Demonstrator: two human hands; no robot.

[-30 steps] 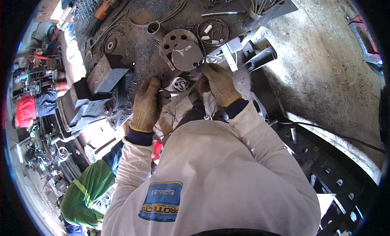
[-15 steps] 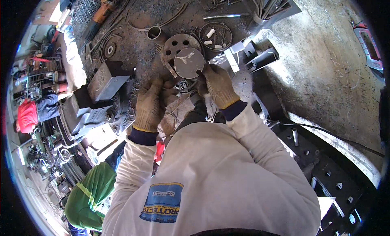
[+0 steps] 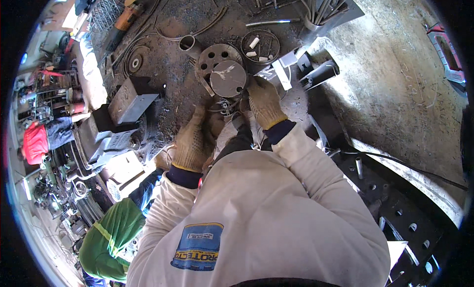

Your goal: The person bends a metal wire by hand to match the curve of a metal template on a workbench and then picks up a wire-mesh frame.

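A round flat metal disc (image 3: 228,78) overlaps the near side of a thicker metal plate with round holes (image 3: 203,56). My right hand (image 3: 265,102), in a dirty knit work glove, is closed at the disc's right edge, its fingertips partly hidden. Nearer my body, my left hand (image 3: 191,143) wears the same kind of glove. Its fingers curl inward in shadow, and whatever they may hold is hidden. Between the hands lies a small tangle of metal parts (image 3: 225,107). A short pipe piece (image 3: 187,42) stands just beyond the holed plate.
A shallow round pan (image 3: 242,49) holds white pieces, with metal offcuts (image 3: 320,74) beside it. Rods (image 3: 321,8) stand in a container. An angle grinder (image 3: 123,20) lies far left; a steel channel (image 3: 129,102) sits nearer. Another person in green (image 3: 111,232) is at lower left.
My left hand has drawn back toward my body and slightly right. The right hand has shifted a little left at the disc's edge. The disc stays over the holed plate.
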